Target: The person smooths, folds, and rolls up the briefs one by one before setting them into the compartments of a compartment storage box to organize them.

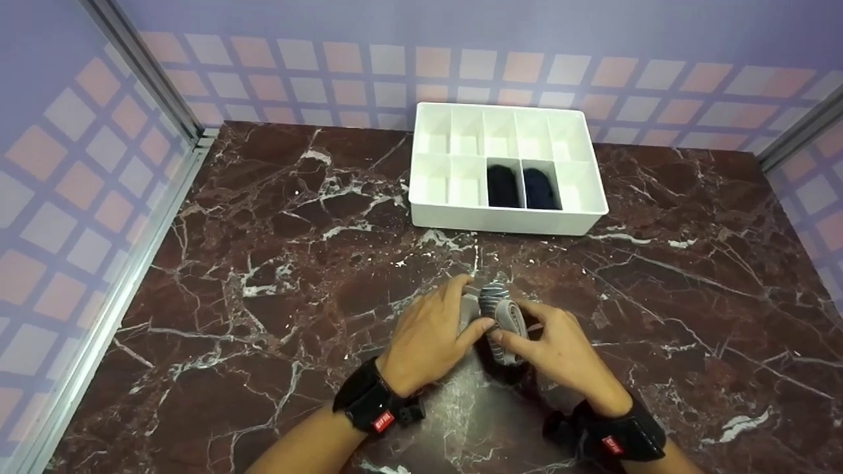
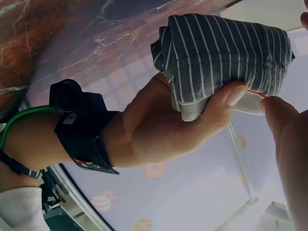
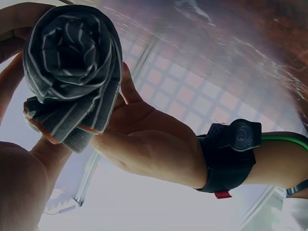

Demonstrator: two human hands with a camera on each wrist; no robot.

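A grey cloth piece with white stripes and orange edging is rolled into a thick bundle above the near middle of the table. Its spiral end shows in the right wrist view, with a loose flap of the cloth roll hanging below. My left hand holds the roll from the left, its thumb across the striped side of the cloth. From the other side my right hand grips it, thumb near the orange edging. Some fingers are hidden behind the cloth. Whether it is a garment, I cannot tell.
A white divided box stands at the back of the brown marbled table. Two of its front compartments hold a black cloth bundle and a navy cloth bundle. Tiled-pattern panels border the table at the back and sides.
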